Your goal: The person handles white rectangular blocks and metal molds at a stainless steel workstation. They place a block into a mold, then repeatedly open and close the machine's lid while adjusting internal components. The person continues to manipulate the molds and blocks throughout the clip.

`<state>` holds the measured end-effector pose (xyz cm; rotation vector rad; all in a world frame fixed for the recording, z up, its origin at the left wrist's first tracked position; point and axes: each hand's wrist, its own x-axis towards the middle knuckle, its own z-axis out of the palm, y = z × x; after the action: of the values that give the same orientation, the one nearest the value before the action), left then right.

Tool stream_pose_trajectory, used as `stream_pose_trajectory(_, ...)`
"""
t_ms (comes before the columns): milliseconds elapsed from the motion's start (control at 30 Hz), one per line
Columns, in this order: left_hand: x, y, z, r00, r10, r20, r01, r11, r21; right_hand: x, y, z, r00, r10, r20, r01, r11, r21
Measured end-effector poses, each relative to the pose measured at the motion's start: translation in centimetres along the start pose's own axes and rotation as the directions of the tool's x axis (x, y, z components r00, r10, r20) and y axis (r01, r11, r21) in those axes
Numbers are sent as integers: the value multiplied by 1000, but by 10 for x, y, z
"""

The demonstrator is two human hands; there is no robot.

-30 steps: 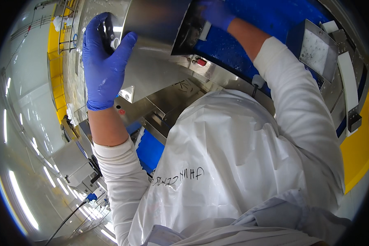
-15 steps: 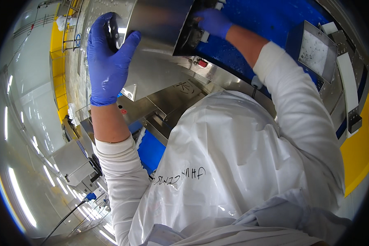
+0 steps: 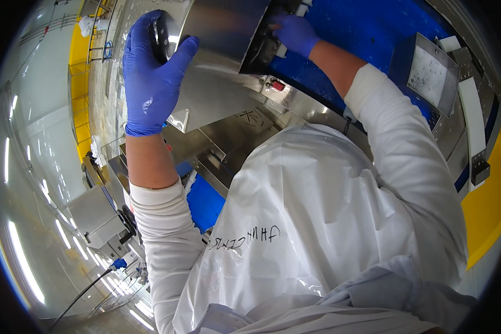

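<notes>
Left hand: the hand (image 3: 153, 78) is raised toward 10 to 11 o'clock, thumb spread from arched fingers. A dark piece (image 3: 160, 38) lies between them; whether it is gripped or only framed cannot be told. The arch is perhaps shaped to fit around it.
Dark piece: it is found at the 11 o'clock side of the left palm, just beside the cover (image 3: 217, 30); its kind cannot be made out.
Right hand: the hand (image 3: 298, 34) is held between 12 and 1 o'clock, at the cover's dark edge (image 3: 256, 53). The fingertips are blurred against the dark, so closed or open cannot be told. The forearm is slanted over the belt, probably because the edge is most easily reached that way.
Cover: it is set between the two hands, so each is kept to its own side.
Belt: the blue belt (image 3: 362, 47) is spread toward 1 to 2 o'clock, dotted with droplets; gloves are presumably worn for such wet surfaces.
White block: the block (image 3: 281, 51) is seen at 6 o'clock from the right hand, against the dark edge.
Tray: the steel tray (image 3: 453, 92) is placed toward 2 o'clock, apart from both hands, its sides likely meant to contain the pale, wet contents.
Apron: the white apron (image 3: 295, 211) is worn toward 6 o'clock, apparently as a splash guard.
</notes>
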<state>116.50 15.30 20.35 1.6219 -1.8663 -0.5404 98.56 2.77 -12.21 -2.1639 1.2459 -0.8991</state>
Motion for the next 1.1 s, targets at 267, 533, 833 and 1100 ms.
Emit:
stream_pose_trajectory(267,-1,4,4,997,-58,-43,54,996,-76,-8,-24,-17,941,329,-75,-273,874,401)
stream_pose_trajectory(533,1,4,7,997,-65,-46,62,995,-79,-56,-62,33,975,217,-41,-165,840,517)
stream_pose_trajectory(833,1,5,5,997,-73,-37,70,996,-61,-39,-78,12,986,-66,152,61,997,39)
stream_pose_trajectory(1100,-3,4,4,995,-98,-18,95,988,-120,-30,-77,9,974,-26,224,-4,991,132)
